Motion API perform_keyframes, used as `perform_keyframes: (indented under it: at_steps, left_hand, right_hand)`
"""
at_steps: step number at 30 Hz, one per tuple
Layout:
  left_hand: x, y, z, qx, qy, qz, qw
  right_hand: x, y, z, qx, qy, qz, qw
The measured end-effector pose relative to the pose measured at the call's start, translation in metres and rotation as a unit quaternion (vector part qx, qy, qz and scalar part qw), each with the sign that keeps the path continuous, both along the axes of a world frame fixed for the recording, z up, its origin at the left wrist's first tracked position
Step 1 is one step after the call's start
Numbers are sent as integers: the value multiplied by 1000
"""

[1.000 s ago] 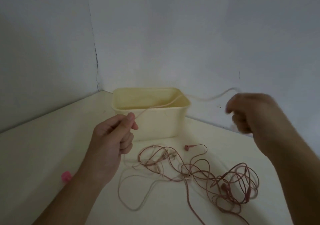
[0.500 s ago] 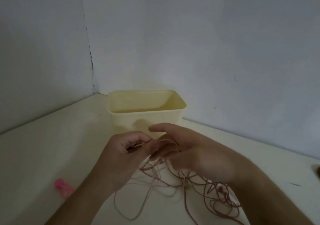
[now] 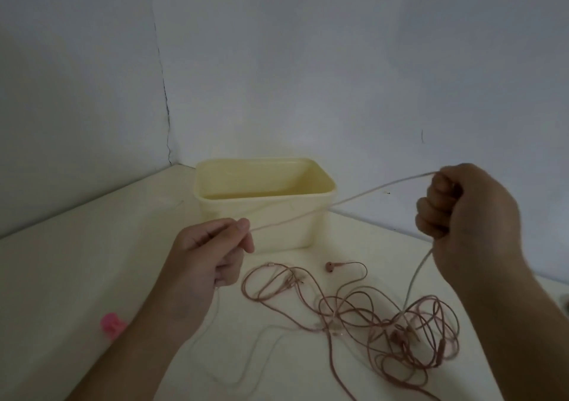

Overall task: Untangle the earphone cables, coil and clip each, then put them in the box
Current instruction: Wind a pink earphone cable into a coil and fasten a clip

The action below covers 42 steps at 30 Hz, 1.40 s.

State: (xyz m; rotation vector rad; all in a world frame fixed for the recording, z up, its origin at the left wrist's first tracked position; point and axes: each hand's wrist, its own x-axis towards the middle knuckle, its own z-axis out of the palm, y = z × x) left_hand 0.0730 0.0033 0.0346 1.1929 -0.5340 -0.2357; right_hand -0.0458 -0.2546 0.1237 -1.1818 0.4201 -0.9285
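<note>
Left hand point(image 3: 212, 252) pinches and right hand point(image 3: 462, 212) fists the pale cable point(image 3: 323, 212) stretched taut in front of the box point(image 3: 264, 203); best to draw it slowly out of the pink tangle point(image 3: 385, 317) on the tabletop point(image 3: 77, 262), near-right of the box.

Mostly smooth plastic and matt paint here

The box point(image 3: 264, 215) in front of me is pale yellow plastic, smooth with a soft satin sheen on the rim. The cable point(image 3: 338, 203) stretched between my left hand point(image 3: 209, 252) and right hand point(image 3: 468, 215) looks like thin rubbery plastic, pale and matt. The pink cables point(image 3: 354, 311) heaped on the table point(image 3: 77, 262) have the same smooth rubbery coat, and 1 earbud point(image 3: 330, 266) looks like glossier hard plastic. The tabletop is cream, smooth, nearly matt. The pink clip point(image 3: 112, 325) looks like plastic, too blurry to say more. The wall point(image 3: 338, 61) is flat matt paint, with a crack down the corner.
</note>
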Motion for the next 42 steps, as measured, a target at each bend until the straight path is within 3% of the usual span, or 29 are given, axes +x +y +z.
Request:
perform_keyframes:
  at_steps: [2, 3, 5, 6, 7, 10, 12, 13, 16, 20, 22, 31, 42]
  left_hand:
    - [1, 1, 0, -14, 13, -15, 1000]
    - [0, 0, 0, -9, 11, -19, 1000]
    - [-4, -1, 0, 21, -2, -21, 1000]
    - [-6, -3, -1, 41, -13, -24, 999]
    - [-9, -5, -1, 59, -20, -29, 998]
    - [-14, -9, -3, 90, -30, -41, 995]
    - [-14, -10, -3, 98, -33, -39, 994]
    - [-14, -10, -3, 98, -35, -37, 994]
    - [-12, -7, -3, 90, -41, -35, 994]
    - [-9, -4, 0, 51, -2, -62, 997]
    - [-8, -3, 1, 38, 19, -73, 996]
    - [-9, -1, 3, 19, 16, -71, 997]
    - [-5, -2, 2, 36, -21, -60, 997]
  right_hand:
    - [1, -4, -8, -88, 122, -52, 987]
    - [1, -4, -12, -179, 222, -55, 957]
    - [2, 2, -18, -366, 394, -4, 843]
    - [2, 11, -19, -431, 433, 32, 791]
    - [2, 20, -19, -479, 440, 64, 757]
    - [1, 51, -16, -493, 354, 231, 761]
    - [5, 71, -24, -489, 312, 350, 736]
    - [8, 77, -31, -501, 302, 363, 725]
    - [17, 79, -39, -529, 290, 285, 745]
    - [13, 58, -28, -274, 190, 310, 890]
    - [10, 50, -23, -212, 132, 305, 919]
    - [8, 37, -15, -149, 24, 232, 961]
    - [8, 28, -10, -115, 17, 153, 981]
